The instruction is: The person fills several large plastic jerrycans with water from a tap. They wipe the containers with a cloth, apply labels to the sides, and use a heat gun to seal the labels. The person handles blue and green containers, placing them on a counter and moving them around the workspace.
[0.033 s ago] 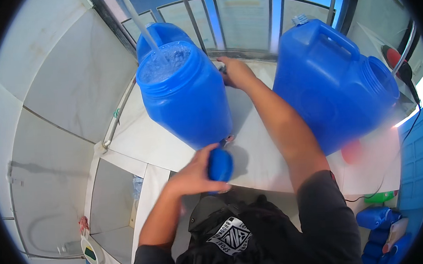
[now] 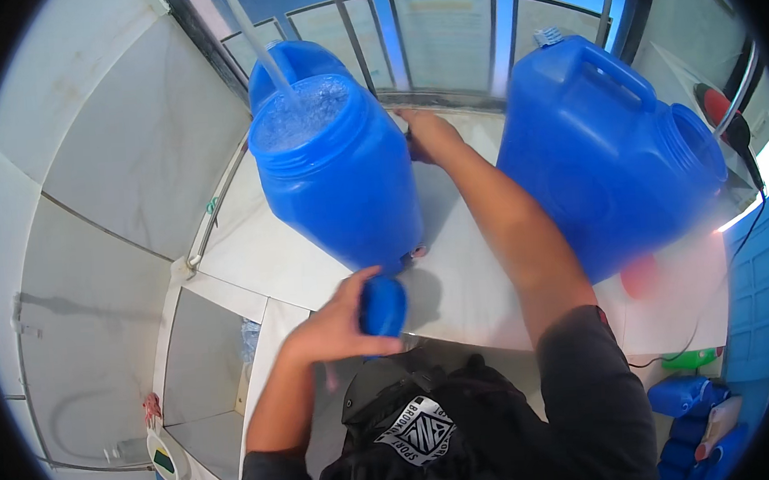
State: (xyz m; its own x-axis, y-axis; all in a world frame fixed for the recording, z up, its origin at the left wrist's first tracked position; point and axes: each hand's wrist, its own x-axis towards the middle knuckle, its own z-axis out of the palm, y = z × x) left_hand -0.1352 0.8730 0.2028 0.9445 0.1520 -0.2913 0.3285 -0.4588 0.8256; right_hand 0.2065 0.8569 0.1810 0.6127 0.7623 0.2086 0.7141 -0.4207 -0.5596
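A large blue water jug [image 2: 337, 190] stands on the white counter, its wide mouth uncapped. Bubbly water [image 2: 311, 112] fills it close to the rim, and a clear stream or tube [image 2: 258, 45] comes down into the mouth. In my left hand [image 2: 328, 327] is a round blue screw cap [image 2: 382, 306], gripped by its edge in front of the jug. My right hand [image 2: 431, 136] reaches past the jug's right side to the back of the counter. Its fingers are curled round something small, mostly hidden there.
A second blue jug [image 2: 590, 148], uncapped, stands to the right with a thin pipe [image 2: 736, 86] at its mouth. Beside it hangs a red and black heat gun or dryer [image 2: 725, 118] with a cord. More blue containers [image 2: 685, 398] are stacked at lower right. A tiled wall [image 2: 92, 214] bounds the left.
My left hand has moved slightly left and toward me with the cap. The right hand stays at about the same spot behind the jug.
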